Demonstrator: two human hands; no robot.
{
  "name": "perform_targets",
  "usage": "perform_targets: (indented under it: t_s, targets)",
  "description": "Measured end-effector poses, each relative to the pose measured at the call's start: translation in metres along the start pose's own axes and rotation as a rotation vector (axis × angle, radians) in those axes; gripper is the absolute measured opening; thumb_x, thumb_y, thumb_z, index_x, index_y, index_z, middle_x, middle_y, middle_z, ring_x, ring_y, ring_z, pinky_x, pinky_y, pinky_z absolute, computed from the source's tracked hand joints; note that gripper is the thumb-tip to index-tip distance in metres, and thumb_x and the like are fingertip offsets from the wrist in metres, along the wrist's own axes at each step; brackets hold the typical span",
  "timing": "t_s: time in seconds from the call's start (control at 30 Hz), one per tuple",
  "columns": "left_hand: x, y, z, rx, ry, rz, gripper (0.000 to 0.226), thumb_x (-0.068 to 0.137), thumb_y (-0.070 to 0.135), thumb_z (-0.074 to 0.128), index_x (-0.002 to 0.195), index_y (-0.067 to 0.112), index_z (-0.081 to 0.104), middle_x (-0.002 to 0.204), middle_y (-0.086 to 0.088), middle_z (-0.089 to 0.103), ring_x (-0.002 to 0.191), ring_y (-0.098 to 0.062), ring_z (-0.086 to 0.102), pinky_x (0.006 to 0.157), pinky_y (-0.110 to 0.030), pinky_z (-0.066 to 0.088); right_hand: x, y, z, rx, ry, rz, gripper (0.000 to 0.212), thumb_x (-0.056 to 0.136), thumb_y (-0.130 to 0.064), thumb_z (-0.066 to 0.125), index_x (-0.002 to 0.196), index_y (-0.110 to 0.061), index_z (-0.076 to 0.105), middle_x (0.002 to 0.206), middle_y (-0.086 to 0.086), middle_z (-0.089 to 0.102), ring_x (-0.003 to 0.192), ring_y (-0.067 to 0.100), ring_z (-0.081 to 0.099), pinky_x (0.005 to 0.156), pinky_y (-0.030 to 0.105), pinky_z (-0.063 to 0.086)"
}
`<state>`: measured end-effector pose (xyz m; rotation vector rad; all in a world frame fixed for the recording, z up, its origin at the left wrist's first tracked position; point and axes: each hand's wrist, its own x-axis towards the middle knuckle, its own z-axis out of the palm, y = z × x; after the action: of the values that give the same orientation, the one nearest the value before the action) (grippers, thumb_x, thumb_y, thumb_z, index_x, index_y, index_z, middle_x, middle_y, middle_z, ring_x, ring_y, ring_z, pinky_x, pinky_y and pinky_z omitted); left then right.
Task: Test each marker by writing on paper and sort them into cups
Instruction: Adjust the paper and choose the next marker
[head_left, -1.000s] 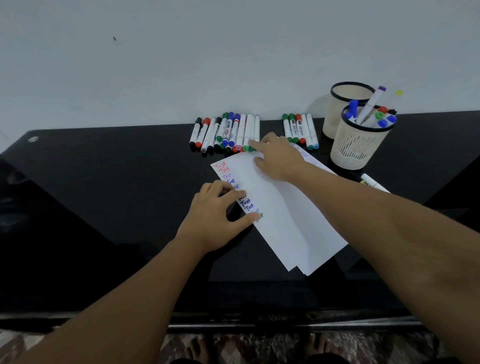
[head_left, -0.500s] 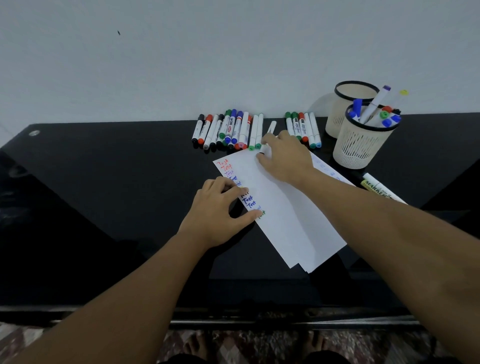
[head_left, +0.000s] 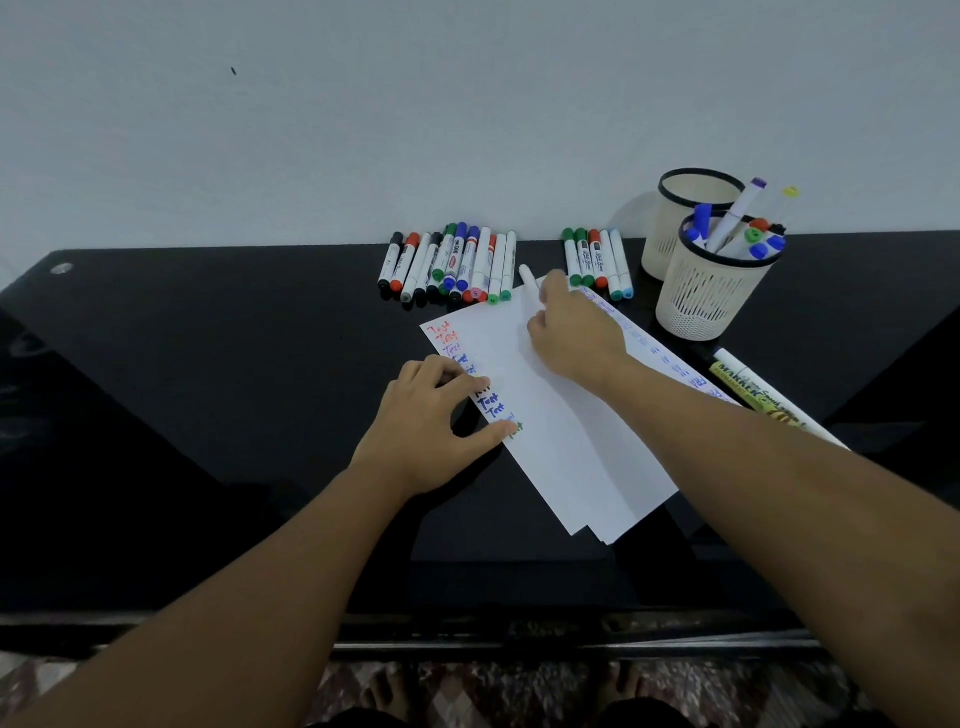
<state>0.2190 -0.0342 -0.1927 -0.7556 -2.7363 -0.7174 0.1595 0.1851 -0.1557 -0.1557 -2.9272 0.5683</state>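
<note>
right hand lifted white marker — over paper's top edge | left hand pins left edge

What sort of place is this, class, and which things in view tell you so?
Probably a home desk or study corner: a glossy black tabletop against a plain white wall, cream mesh pen cups, and bare feet on patterned flooring below.

L hand pressing flat, R hand curled, pinching
</note>
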Motion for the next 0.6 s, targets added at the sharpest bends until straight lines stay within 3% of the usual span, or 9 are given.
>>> perform_targets:
  t_s: [0.2, 0.33, 0.43, 0.5, 0.6]
  targets:
    - [-0.001, 0.002, -0.004, -0.029, -0.030, -0.021, 0.070, 0.081, 0.080, 0.050, 0.132, 0.034, 0.064, 0.121, 0.018, 0.047, 0.117, -0.009, 0.040, 0.103, -0.035, 0.038, -0.030, -0.002, -0.014, 0.460, 0.082, 0.149, 0.040, 0.103, -0.022, 0.045, 0.143, -0.019, 0.038, 0.081, -0.001, 0.056, 0.074, 0.016, 0.056, 0.064, 0.035, 0.042]
    - [-0.004, 0.006, -0.010, -0.147, -0.008, -0.060, 0.067, 0.089, 0.069, 0.058, 0.145, 0.033, 0.050, 0.128, 0.014, 0.047, 0.122, -0.009, 0.045, 0.106, -0.041, 0.044, -0.061, -0.001, -0.031, 0.954, 0.203, 0.273, 0.020, 0.100, -0.028, 0.062, 0.120, -0.025, 0.062, 0.087, -0.004, 0.058, 0.075, 0.009, 0.057, 0.072, 0.029, 0.050]
    - [-0.009, 0.011, -0.015, -0.212, 0.086, -0.058, 0.064, 0.095, 0.052, 0.062, 0.151, 0.029, 0.042, 0.130, 0.008, 0.045, 0.120, -0.010, 0.049, 0.100, -0.032, 0.046, -0.077, 0.002, -0.041, 1.223, 0.219, 0.325, 0.011, 0.097, -0.029, 0.071, 0.104, -0.021, 0.074, 0.086, -0.002, 0.058, 0.079, 0.009, 0.058, 0.084, 0.028, 0.052]
    - [-0.011, 0.013, -0.017, -0.204, 0.133, -0.067, 0.062, 0.097, 0.048, 0.061, 0.152, 0.028, 0.040, 0.129, 0.006, 0.045, 0.119, -0.011, 0.048, 0.096, -0.028, 0.044, -0.083, 0.001, -0.045, 1.319, 0.207, 0.334, 0.020, 0.098, -0.032, 0.071, 0.099, -0.011, 0.072, 0.088, -0.002, 0.058, 0.083, 0.010, 0.056, 0.089, 0.029, 0.052]
    - [-0.009, 0.015, -0.020, -0.219, 0.154, -0.097, 0.056, 0.099, 0.046, 0.059, 0.150, 0.030, 0.042, 0.128, 0.006, 0.045, 0.117, -0.012, 0.048, 0.092, -0.028, 0.045, -0.088, -0.003, -0.051, 1.435, 0.179, 0.340, 0.024, 0.105, -0.039, 0.057, 0.097, -0.017, 0.059, 0.096, 0.002, 0.066, 0.092, 0.017, 0.070, 0.091, 0.038, 0.057]
